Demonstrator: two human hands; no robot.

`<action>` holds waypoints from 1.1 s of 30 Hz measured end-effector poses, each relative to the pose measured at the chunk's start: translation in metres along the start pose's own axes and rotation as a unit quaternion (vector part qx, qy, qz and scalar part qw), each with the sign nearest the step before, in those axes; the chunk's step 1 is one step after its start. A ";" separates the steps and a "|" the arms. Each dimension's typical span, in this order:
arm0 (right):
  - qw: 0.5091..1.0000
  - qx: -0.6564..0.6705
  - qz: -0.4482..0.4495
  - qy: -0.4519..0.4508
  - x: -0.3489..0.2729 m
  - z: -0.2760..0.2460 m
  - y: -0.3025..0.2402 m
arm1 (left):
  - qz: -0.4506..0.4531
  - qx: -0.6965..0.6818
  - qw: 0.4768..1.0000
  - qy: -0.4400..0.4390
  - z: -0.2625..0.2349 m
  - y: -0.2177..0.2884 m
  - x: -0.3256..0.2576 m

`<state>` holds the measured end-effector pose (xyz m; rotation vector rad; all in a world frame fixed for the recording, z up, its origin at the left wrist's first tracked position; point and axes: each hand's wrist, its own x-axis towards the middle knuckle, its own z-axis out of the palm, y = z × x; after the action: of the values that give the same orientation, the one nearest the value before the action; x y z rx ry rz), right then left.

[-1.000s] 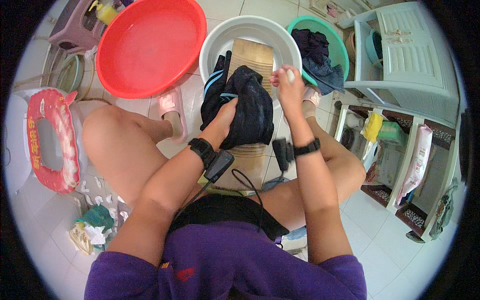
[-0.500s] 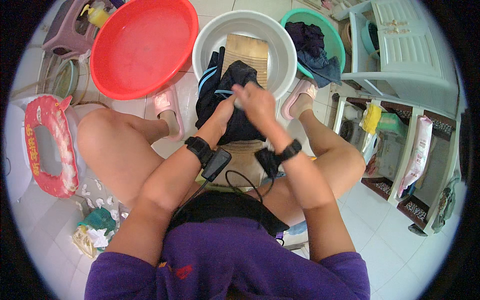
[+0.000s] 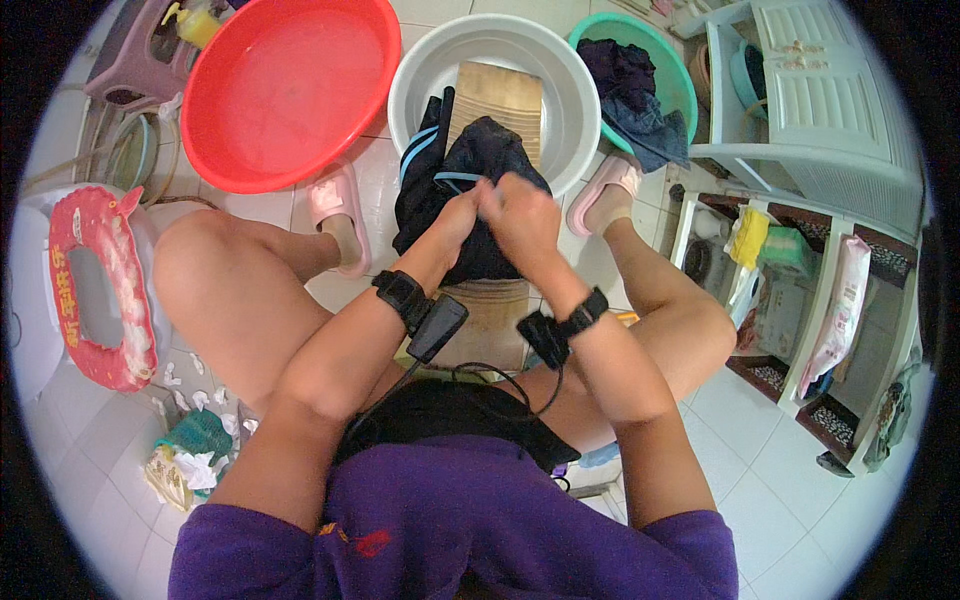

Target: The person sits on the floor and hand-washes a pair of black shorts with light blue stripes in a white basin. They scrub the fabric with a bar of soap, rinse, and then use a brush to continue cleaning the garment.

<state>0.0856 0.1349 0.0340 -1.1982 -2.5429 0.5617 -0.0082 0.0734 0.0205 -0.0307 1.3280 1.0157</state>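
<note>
A dark garment with light blue stripes (image 3: 500,155) is draped over a wooden washboard (image 3: 505,95). The board leans in a pale grey basin (image 3: 425,55), and its lower end shows between my knees. My left hand (image 3: 457,222) is closed on a fold of the cloth near a blue stripe. Right beside it, my right hand (image 3: 524,222) is curled in a fist on the same garment, its thumb side against my left fingers. Slight blur and the fingers themselves hide the pinched cloth.
A large red basin (image 3: 290,100) stands at the far left, with a yellow pump bottle (image 3: 197,27) behind it. At the far right, a green basin (image 3: 678,75) holds dark clothes. White shelving (image 3: 790,290) lines the right side. Tissue scraps (image 3: 200,470) lie at lower left.
My right hand has shifted slightly nearer to me, still against the left hand. The garment remains draped on the washboard, and the whole view has moved a little.
</note>
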 end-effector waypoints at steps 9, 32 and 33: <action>0.981 0.056 0.161 0.093 0.004 -0.010 0.008 | 0.014 -0.195 0.980 0.029 0.000 -0.004 0.016; 0.852 0.401 0.303 0.144 0.003 0.050 0.029 | -0.016 -0.253 0.967 -0.008 -0.001 0.000 0.009; 0.775 0.515 0.342 0.134 0.009 0.049 0.039 | -0.034 -0.253 0.966 -0.040 0.000 -0.002 0.009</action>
<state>0.0863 0.1535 -0.0268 -1.4791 -1.0800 1.5231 -0.0075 0.0775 0.0127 -0.4137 0.9600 1.2612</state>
